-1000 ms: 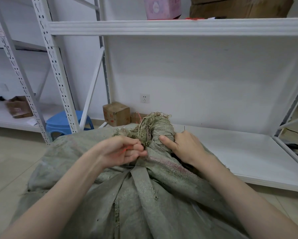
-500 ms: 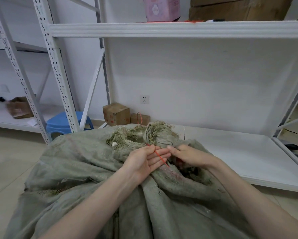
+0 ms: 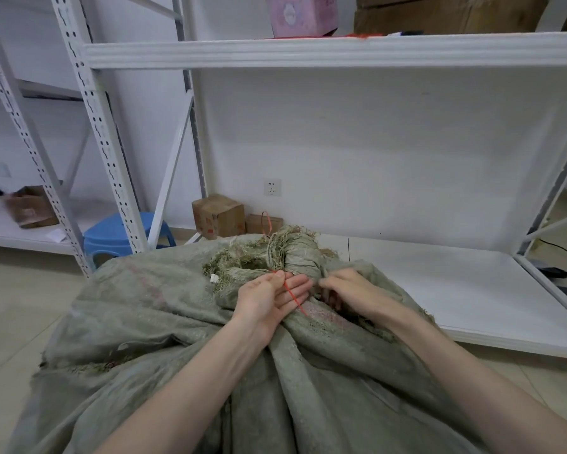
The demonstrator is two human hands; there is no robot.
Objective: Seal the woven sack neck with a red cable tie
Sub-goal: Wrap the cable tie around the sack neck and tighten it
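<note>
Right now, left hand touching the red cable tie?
Touching. Head view: the red cable tie lies across the left hand and its fingers.

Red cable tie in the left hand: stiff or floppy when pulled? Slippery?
Probably springy, not floppy: the red cable tie runs nearly straight across the left hand, free end unsupported. Likely light, since it is very thin. Possibly slick in a fingertip grip; its surface is too small to judge. The gathered sack neck looks soft and should yield.

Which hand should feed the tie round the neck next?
Left, likely. The left hand already holds the red tie right beside the bunched neck. The right hand grips the sack below the neck, so it is busy holding the gather.
</note>
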